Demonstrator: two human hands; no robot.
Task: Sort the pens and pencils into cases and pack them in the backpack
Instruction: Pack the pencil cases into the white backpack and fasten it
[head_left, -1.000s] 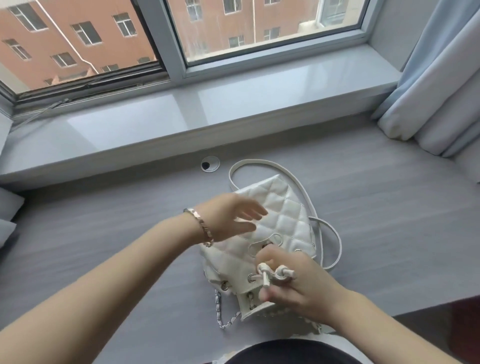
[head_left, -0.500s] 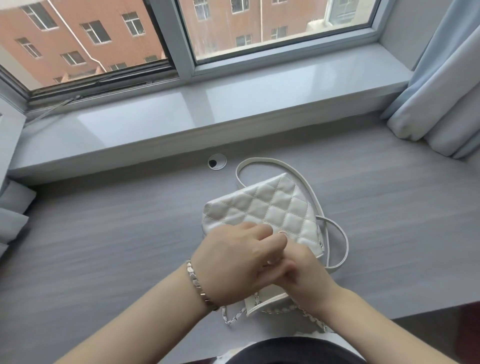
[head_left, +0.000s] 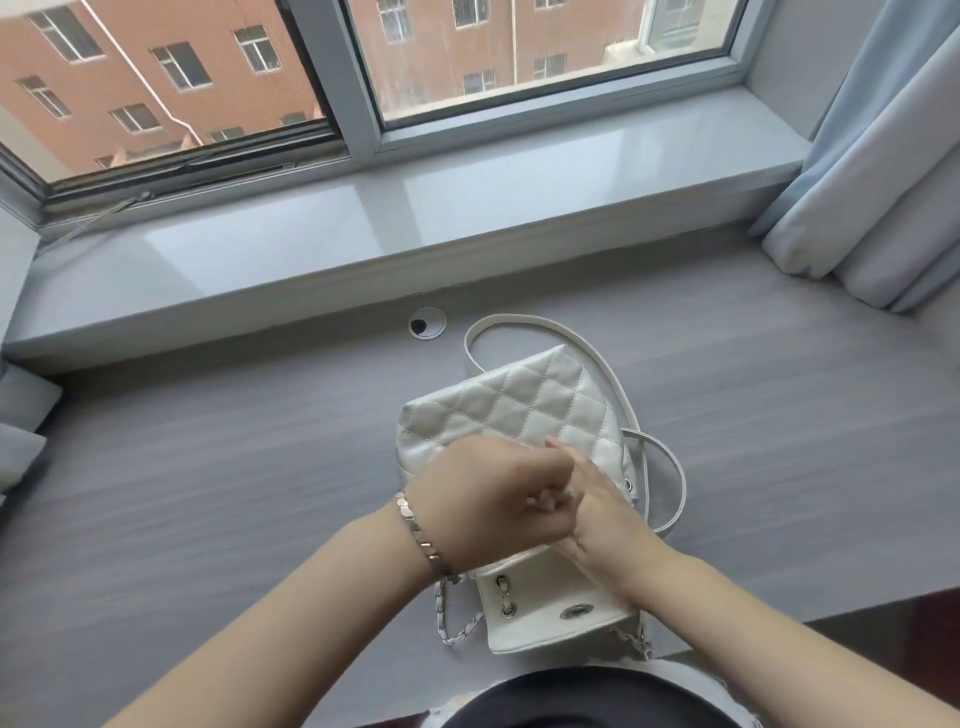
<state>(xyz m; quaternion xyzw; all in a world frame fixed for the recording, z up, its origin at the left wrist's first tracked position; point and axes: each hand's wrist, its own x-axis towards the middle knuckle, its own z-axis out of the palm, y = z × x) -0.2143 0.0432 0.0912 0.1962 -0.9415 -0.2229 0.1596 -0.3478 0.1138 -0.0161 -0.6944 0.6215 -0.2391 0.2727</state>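
White quilted leather makes up the backpack (head_left: 519, 410), which lies on the grey bench (head_left: 208, 467) just past the near edge, at about 6 o'clock from the middle of the view. Its flap (head_left: 550, 613) is folded open toward the person, showing a metal turn-lock and a chain (head_left: 457, 623) trailing at 7 o'clock. Both hands meet over the bag's mouth. The left hand (head_left: 488, 499), with a metal bracelet (head_left: 421, 535) on the wrist, is curled with its fingers closed in against the right hand (head_left: 602, 514); something small and pale shows pinched between them, but what it is cannot be told. The right hand's fingers are bent too, one fingertip pointing toward 12 o'clock over the quilting. Whether either hand truly grips the bag cannot be told. White straps (head_left: 670, 467) loop out from the bag toward 1 and 3 o'clock. Farther on, at 11 o'clock from the bag, a round cable grommet (head_left: 427, 323) sits in the bench. Beyond it runs a pale sill (head_left: 467, 197), then the window (head_left: 519, 57). A curtain (head_left: 883, 182) hangs at 2 o'clock.
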